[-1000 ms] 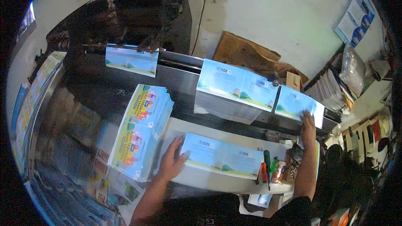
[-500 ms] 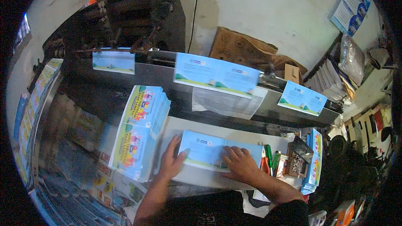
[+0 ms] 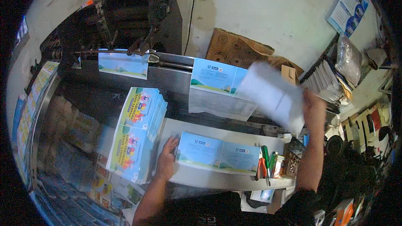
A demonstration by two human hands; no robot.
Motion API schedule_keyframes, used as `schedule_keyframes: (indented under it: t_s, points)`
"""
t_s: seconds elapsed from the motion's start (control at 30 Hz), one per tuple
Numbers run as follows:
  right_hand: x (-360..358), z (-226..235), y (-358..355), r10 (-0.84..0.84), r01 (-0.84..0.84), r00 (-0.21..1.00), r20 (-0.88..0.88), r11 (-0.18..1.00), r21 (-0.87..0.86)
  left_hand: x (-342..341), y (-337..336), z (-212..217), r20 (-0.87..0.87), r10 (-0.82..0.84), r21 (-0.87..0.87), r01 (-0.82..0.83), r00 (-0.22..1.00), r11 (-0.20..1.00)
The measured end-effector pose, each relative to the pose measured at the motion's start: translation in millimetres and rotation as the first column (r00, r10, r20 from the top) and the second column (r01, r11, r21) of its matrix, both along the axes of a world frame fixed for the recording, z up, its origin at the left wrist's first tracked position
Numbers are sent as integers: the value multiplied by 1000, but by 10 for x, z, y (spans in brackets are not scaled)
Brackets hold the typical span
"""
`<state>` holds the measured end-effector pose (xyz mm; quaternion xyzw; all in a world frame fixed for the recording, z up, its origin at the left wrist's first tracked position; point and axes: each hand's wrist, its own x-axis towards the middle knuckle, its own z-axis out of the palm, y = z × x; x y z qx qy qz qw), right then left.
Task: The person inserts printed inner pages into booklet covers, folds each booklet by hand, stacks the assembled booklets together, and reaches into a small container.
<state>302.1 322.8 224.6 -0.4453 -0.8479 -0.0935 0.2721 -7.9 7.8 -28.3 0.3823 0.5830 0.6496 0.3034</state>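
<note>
My right hand [image 3: 312, 104], blurred by motion, is raised at the far right end of the metal rail. It grips the edge of a white paper sheet [image 3: 274, 96], also smeared, which overlaps part of a blue printed sheet [image 3: 213, 75] draped over the rail. My left hand [image 3: 167, 155] lies with fingers stretched out at the left edge of a blue printed booklet sheet [image 3: 201, 148]. That sheet lies flat on the pale bench [image 3: 234, 131] in front of me. Left of this hand stands a stack of colourful booklets [image 3: 134, 132].
Another blue sheet [image 3: 122, 64] hangs on the rail beneath the dark machine [image 3: 121, 21]. Right of the bench sheet lie a green-handled screwdriver [image 3: 265, 157], red-handled pliers [image 3: 261, 168] and a small box of bits [image 3: 292, 163]. Brown cardboard [image 3: 226, 48] leans against the wall.
My right hand has left the bench sheet and moved up and right, now with white paper in it. The left hand stays beside the bench sheet. Sheets on the rail have shifted right.
</note>
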Motion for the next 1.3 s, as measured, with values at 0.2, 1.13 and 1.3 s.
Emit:
schedule_keyframes:
  t_s: [0.2,1.13,1.3]
  points:
    - [677,-377,770,36,-10,995,-90,963,269,19,30,22,-36,6,17,-6,999,1000]
    - [-697,-1328,-1495,740,-444,611,280,614,-653,25,-26,53,-24,-11,30,12,1000,999]
    - [-828,-840,-1227,639,-271,657,400,696,-665,58,23,90,65,-9,8,8,998,1000]
